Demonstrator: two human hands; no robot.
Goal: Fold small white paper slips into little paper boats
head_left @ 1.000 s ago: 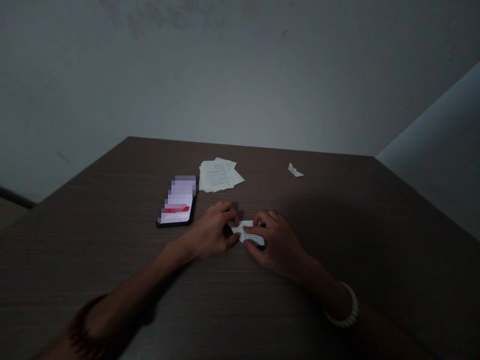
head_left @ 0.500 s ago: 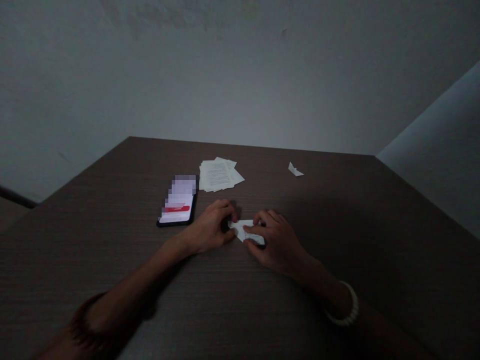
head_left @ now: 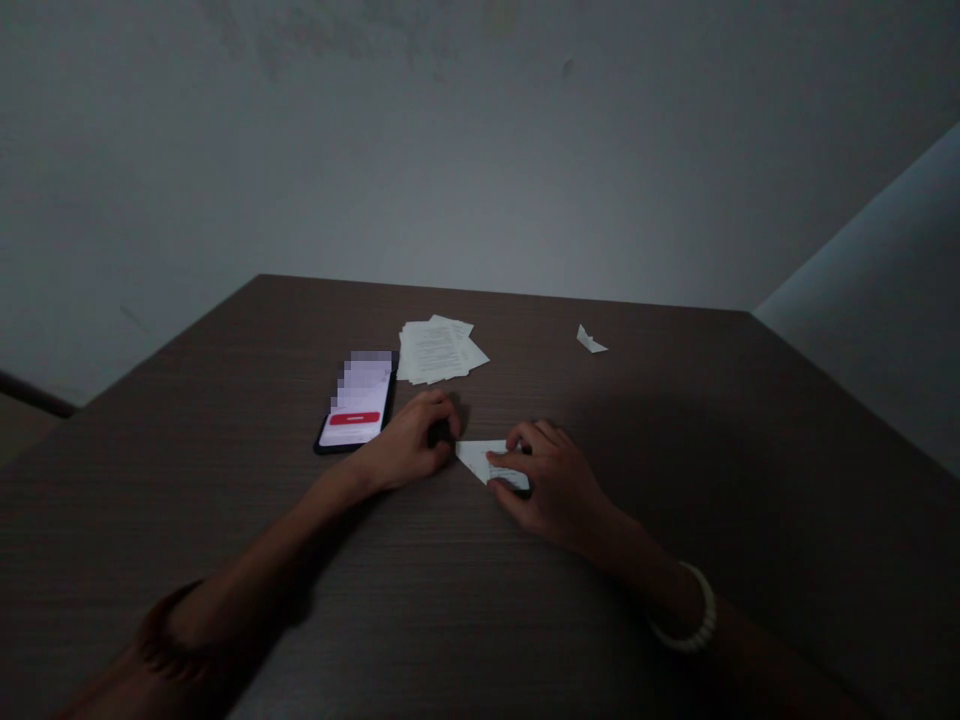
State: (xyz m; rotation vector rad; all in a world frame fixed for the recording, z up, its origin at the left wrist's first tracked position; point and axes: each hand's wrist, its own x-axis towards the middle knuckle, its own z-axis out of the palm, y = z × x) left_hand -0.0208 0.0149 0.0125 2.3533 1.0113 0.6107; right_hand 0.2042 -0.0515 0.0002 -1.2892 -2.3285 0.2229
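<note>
A small folded piece of white paper (head_left: 480,455) with some printed lines lies on the brown table, its pointed end toward the left. My right hand (head_left: 559,485) presses and grips its right part, with thumb and fingertips on the paper. The fingers cover that end. Just beyond the left point is my left hand (head_left: 412,440), its fingers curled but a gap showing between thumb and forefinger, with nothing seen in them. Whether a fingertip touches the paper's tip is hard to tell.
A phone (head_left: 354,430) with a lit screen lies left of my left hand. Behind it is a loose stack of printed paper sheets (head_left: 435,350). A small folded paper boat (head_left: 590,340) sits at the back right. The wall (head_left: 480,200) rises behind the table (head_left: 480,620).
My left hand has let go of the paper's left end and drawn a little left, uncovering the point. My right hand and the paper have stayed put.
</note>
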